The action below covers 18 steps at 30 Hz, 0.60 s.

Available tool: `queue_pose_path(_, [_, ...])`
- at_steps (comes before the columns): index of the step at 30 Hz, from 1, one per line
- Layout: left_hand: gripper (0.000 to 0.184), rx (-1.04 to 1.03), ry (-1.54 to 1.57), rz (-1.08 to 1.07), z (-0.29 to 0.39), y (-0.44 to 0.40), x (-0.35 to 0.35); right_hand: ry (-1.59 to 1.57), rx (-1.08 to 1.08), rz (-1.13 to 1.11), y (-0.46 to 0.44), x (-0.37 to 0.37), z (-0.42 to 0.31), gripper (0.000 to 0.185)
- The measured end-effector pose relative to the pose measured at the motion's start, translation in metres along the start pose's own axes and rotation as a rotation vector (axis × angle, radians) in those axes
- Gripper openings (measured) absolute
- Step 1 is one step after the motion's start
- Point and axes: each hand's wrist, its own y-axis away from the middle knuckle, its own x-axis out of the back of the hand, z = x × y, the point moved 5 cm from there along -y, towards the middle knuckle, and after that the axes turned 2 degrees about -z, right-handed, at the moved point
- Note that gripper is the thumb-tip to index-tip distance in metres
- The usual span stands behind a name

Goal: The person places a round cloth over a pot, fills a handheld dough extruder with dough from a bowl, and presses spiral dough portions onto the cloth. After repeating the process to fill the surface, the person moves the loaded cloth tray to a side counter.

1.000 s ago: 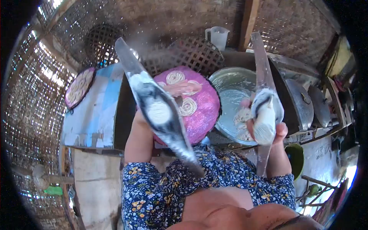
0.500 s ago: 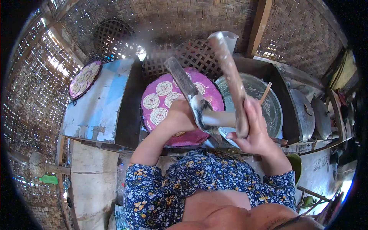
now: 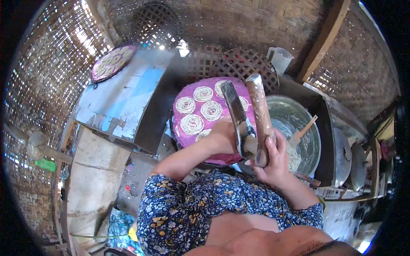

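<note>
In my left hand (image 3: 222, 133) is a hand press, its dark handle bar (image 3: 234, 102) slanting upward; most of my fingers are hidden behind it. My right hand (image 3: 275, 161) wraps round the lower end of a pale, worn wooden handle (image 3: 259, 106), which stands nearly upright. Between the two bars shows a short length of the pale plunger (image 3: 251, 144). Behind and left of the press, coiled nests of white strands (image 3: 211, 111) lie on a round tray covered with pink cloth (image 3: 237, 86). My left forearm crosses the tray's near edge.
A large metal basin (image 3: 318, 143) with pale dough and a spatula (image 3: 305, 128) stands at right. Another tray of nests (image 3: 112, 64) rests on the blue-white surface (image 3: 124, 100) at left. A white jug (image 3: 281, 60) and woven basket (image 3: 243, 64) are behind. Lids (image 3: 341, 145) lean at right.
My right hand has brought the wooden handle leftward, closer to the dark bar, and less of the plunger shows between them. The view has shifted, so the trays appear farther right.
</note>
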Motion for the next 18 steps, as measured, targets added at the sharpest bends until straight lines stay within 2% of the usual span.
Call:
queue_pose_path(2, [0.061,-0.02,0.188,0.113,-0.011,0.001,-0.005,-0.049,-0.059,-0.116,-0.011,0.005,0.007,0.101])
queue_pose_path(3, [0.065,0.046,0.119,0.047,-0.014,-0.003,-0.004,-0.284,-0.205,-0.11,-0.012,0.004,0.023,0.106])
queue_pose_path(6, [0.075,-0.014,0.592,0.255,-0.027,-0.008,0.005,-1.148,-0.682,-0.736,0.013,-0.007,0.049,0.102])
queue_pose_path(7, [0.082,-0.119,0.688,0.157,-0.03,-0.009,0.017,-1.287,-0.615,-0.702,0.022,-0.014,0.049,0.097])
queue_pose_path(8, [0.088,-0.215,0.789,0.046,-0.032,-0.009,0.03,-1.388,-0.671,-0.697,0.028,-0.012,0.047,0.097])
queue_pose_path(9, [0.094,-0.232,1.346,0.041,-0.023,-0.008,0.056,-1.492,-0.726,-0.689,0.03,-0.009,0.041,0.098])
queue_pose_path(10, [0.098,-0.456,1.642,0.045,-0.031,-0.02,0.076,-1.597,-0.778,-0.68,0.032,-0.008,0.037,0.099])
queue_pose_path(11, [0.101,-0.535,1.868,0.113,-0.013,-0.023,0.107,-1.624,-0.923,-0.66,0.04,-0.011,0.039,0.109])
queue_pose_path(14, [0.077,-1.083,1.852,-0.003,-0.001,-0.026,0.123,-1.673,-0.889,-0.883,0.046,-0.005,0.034,0.109])
queue_pose_path(15, [0.073,-1.028,1.834,0.053,-0.003,-0.027,0.119,-1.661,-0.887,-0.87,0.042,0.0,0.029,0.107])
queue_pose_path(17, [0.065,-0.914,1.795,0.16,-0.013,-0.029,0.105,-1.539,-1.024,-0.837,0.049,0.006,0.045,0.106])
queue_pose_path(18, [0.056,-0.864,1.908,0.173,-0.025,-0.034,0.092,-1.48,-1.092,-0.816,0.056,0.008,0.053,0.105])
